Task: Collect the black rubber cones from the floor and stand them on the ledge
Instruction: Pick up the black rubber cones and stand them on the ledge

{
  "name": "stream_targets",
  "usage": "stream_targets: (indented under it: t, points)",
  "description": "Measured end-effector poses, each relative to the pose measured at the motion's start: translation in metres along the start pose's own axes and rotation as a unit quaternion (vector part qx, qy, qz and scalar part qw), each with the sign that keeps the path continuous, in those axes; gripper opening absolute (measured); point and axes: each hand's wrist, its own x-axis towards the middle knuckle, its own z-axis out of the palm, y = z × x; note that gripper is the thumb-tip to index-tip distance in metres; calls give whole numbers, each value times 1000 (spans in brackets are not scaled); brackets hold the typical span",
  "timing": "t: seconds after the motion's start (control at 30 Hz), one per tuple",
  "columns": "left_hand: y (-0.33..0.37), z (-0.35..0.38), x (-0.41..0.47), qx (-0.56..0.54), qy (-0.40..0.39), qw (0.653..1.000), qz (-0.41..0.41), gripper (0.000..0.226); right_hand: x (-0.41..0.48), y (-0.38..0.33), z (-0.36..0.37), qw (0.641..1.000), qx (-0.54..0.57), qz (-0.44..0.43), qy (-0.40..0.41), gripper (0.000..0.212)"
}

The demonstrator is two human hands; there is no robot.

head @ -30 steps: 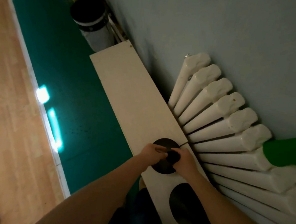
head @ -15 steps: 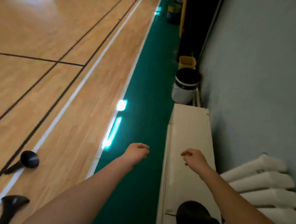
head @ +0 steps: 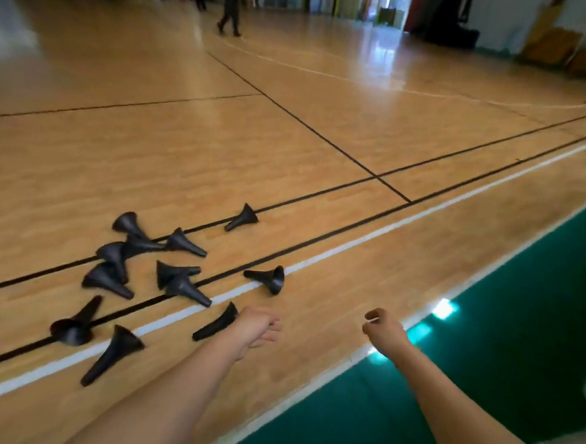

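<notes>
Holding the left hand [head: 257,326] and the right hand [head: 384,330] out over the wood floor [head: 324,138], fingers loosely bent and gripping nothing, with the black rubber cones [head: 267,277] lying tipped over in a bunch near the left hand

I see bare wooden floor [head: 331,244] ahead of my right hand [head: 382,333]; black cones [head: 172,272] lie tipped and crowded to the left, some touching, the nearest cone [head: 215,323] just beside my left hand [head: 257,327]
</notes>
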Motion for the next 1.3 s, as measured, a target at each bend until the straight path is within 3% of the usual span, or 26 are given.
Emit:
stream_targets:
  t: [0.2,0.4,0.5,0.67,0.9,1.07,1.3]
  points:
    - [-38,-120,4,-94,87,990,-53,27,13,-129,89,989,-49,-73,-122,34]
    - [-60,-175,35,-155,128,976,-85,23,47,-185,135,974,-88,-111,-179,30]
    - [-55,-196,62,-167,133,973,-86,24,80,-203,148,973,-76,-93,-199,26]
    - [-14,-220,133,-219,265,938,-53,29,161,-235,164,972,17,-28,-232,15]
    - [31,-243,215,-205,262,940,-75,23,248,-283,192,959,28,-14,-283,12]
    - [29,-260,254,-234,236,935,-126,24,277,-280,216,945,-35,0,-324,13]
    - [18,-300,304,-217,194,940,-180,20,318,-297,249,944,-59,102,-308,18]
